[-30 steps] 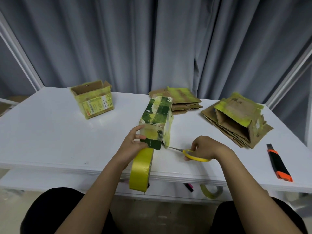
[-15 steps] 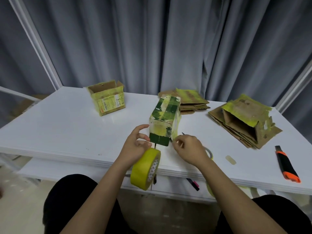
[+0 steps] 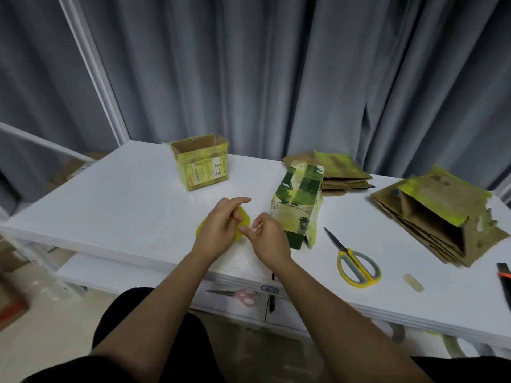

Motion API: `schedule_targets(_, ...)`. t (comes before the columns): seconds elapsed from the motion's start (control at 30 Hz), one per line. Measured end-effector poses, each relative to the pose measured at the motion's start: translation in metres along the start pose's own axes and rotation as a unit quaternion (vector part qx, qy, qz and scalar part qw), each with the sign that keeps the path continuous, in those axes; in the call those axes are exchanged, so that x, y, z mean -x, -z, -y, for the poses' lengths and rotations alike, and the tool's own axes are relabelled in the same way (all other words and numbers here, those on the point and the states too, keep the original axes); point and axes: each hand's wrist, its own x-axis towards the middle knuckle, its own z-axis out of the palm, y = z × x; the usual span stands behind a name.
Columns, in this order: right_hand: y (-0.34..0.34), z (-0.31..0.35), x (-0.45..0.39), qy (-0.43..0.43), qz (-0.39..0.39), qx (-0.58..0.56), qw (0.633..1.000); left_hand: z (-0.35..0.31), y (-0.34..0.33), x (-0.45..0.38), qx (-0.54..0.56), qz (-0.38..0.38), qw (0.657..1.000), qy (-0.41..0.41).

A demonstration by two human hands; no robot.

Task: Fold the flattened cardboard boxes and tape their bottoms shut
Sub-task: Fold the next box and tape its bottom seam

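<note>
A folded cardboard box (image 3: 298, 205) patched with green and yellow tape stands on the white table (image 3: 124, 211), its taped bottom facing up. Just left of it, my left hand (image 3: 218, 230) grips a yellow tape roll (image 3: 244, 218), which is mostly hidden behind the hand. My right hand (image 3: 266, 239) is beside the box with loosely curled fingers, its fingertips touching the roll's edge. Yellow-handled scissors (image 3: 356, 265) lie free on the table to the right of the box.
A folded open box (image 3: 201, 164) stands at the back left. Flattened boxes lie in two stacks, one at the back (image 3: 343, 170) and one at the right (image 3: 437, 217). A utility knife (image 3: 504, 280) and a tape scrap (image 3: 413, 283) lie at the right. Pink scissors (image 3: 240, 295) rest on the lower shelf.
My right hand has let go of the scissors, which now lie on the table, and moved left to the roll. My left hand has lifted the roll from the table's edge onto the table.
</note>
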Motion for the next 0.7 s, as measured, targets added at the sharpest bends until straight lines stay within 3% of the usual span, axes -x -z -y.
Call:
schedule_targets(0.13,0.007,-0.021,-0.002,0.021,0.034,0.015,0.999,0.015,-0.019,0.001,0.003,0.028,1.000,-0.002)
schedule_targets(0.27,0.041,-0.048,0.015,0.114,0.017,0.077,0.990,0.022,-0.040,0.016,-0.030,0.180,0.982,-0.041)
schedule_targets(0.33,0.059,-0.059,0.022,0.132,-0.011,0.068,0.989,0.021,-0.046,0.023,-0.059,0.220,0.973,-0.044)
schedule_targets(0.57,0.086,-0.071,0.013,0.126,-0.175,-0.018,0.976,0.010,-0.039,0.011,-0.058,0.240,0.968,-0.053)
schedule_targets(0.7,0.083,-0.075,0.003,0.158,-0.260,0.013,0.953,0.003,-0.039,0.007,-0.072,0.262,0.960,-0.063)
